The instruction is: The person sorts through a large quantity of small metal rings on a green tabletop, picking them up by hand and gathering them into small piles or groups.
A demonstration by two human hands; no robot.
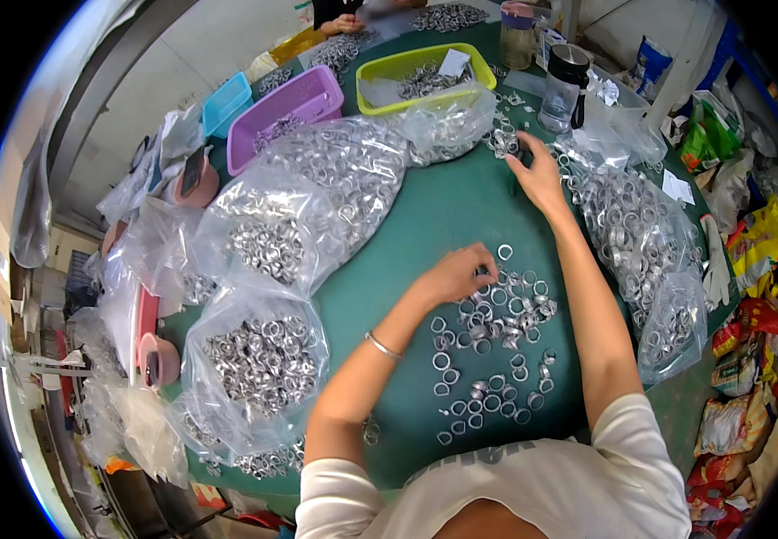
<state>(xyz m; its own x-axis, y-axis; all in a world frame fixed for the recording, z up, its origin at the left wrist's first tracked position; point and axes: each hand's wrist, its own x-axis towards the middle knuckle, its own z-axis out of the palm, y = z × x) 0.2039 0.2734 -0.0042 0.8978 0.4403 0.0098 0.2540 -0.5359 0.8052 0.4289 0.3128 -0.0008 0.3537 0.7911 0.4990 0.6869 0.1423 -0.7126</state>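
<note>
— What is the surface, and where does it stand?

— A round table point(425, 216) under green cloth, in a crowded workroom; coloured packets point(748, 359) are piled along its right side, and another person's hand point(342, 24) works at the far edge.

— What covers the table?

— Clear, crinkled plastic bags point(268, 359) bulging with small silvery metal rings ring the left and far sides, with more bags point(640, 242) on the right. Beyond them sit a purple tray point(285, 117), a blue tray point(225, 103) and a yellow-green tray point(420, 76) holding rings, then a clear bottle with a black cap point(564, 85).

— And the hands?

— The left hand point(456, 274) rests on a loose spread of rings point(492, 346) lying flat on the cloth before the person, its fingers curled together on a few at the heap's near-left edge. The right hand point(537, 175) reaches far out to a small cluster of rings point(503, 139) beside the bags, fingers bent down toward them; whether they pinch one cannot be told.
</note>
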